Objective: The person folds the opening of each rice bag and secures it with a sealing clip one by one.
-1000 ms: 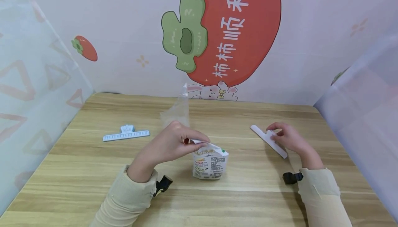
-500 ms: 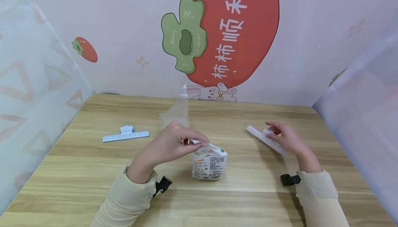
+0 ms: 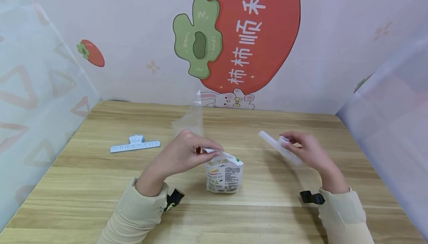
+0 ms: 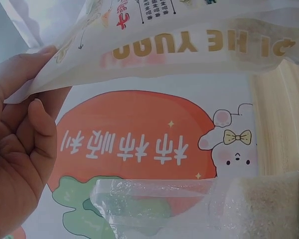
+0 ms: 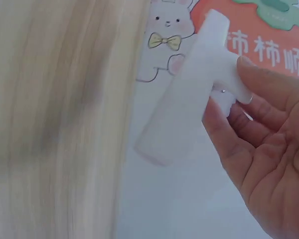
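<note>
- I'm watching the table (image 3: 100,184), with the pouch (image 3: 224,175) standing upright at its middle.
- My left hand (image 3: 182,155) is pinching the pouch's folded top edge, holding it shut.
- My right hand (image 3: 305,149) is gripping the white clip (image 3: 277,147) by its handle, lifted off the table just right of the pouch, its long axis slanting toward the fold.
- I can't quite tell whether the clip's mouth is gaping.

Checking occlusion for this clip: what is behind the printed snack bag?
Behind the printed snack bag stands a clear plastic bag holding white grains; the left hand, pinching the folded top, hides its base.
</note>
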A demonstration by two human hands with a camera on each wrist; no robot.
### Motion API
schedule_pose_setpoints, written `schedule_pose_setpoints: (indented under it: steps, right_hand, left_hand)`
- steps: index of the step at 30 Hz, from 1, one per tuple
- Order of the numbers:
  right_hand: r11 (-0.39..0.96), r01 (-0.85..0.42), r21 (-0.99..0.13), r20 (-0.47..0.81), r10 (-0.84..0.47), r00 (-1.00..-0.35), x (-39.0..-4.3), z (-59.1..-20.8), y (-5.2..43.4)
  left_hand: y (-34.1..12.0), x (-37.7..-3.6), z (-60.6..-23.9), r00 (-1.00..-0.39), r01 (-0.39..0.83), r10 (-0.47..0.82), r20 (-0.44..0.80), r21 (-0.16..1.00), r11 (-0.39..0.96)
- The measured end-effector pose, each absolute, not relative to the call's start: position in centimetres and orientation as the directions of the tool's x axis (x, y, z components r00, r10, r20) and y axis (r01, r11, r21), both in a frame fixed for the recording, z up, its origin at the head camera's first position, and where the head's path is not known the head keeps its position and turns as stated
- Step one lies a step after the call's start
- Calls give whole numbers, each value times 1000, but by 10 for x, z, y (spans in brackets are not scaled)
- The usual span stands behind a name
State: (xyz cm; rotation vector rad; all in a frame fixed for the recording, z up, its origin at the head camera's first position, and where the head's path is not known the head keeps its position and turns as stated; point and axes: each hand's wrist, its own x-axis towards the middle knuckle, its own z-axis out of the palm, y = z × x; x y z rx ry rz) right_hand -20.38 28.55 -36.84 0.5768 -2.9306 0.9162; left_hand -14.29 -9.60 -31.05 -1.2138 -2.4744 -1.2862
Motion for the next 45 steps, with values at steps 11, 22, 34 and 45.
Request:
schedule_pose_setpoints:
  steps: [11,22,34,45]
  right_hand:
    - [539,-403,-740,190,-406,-894,-187,-358,269]
    - [346,-468,-813,221,-560,-798,-174,-345,262]
    - [339,-488,-804,197,-623,-757,-159,-337,246]
    - [346,-571,-744,295,-597,-746,-150,-336,228]
  left_hand:
    - [-97,-143,-310,-706,674,578,409,640,370]
    - [-98,-143,-311,-711,665,579,399,649,369]
    - [-97,-143,-311,-708,671,575,410,644,367]
    - [-96,-144,-312,-684,700,583,438,620,355]
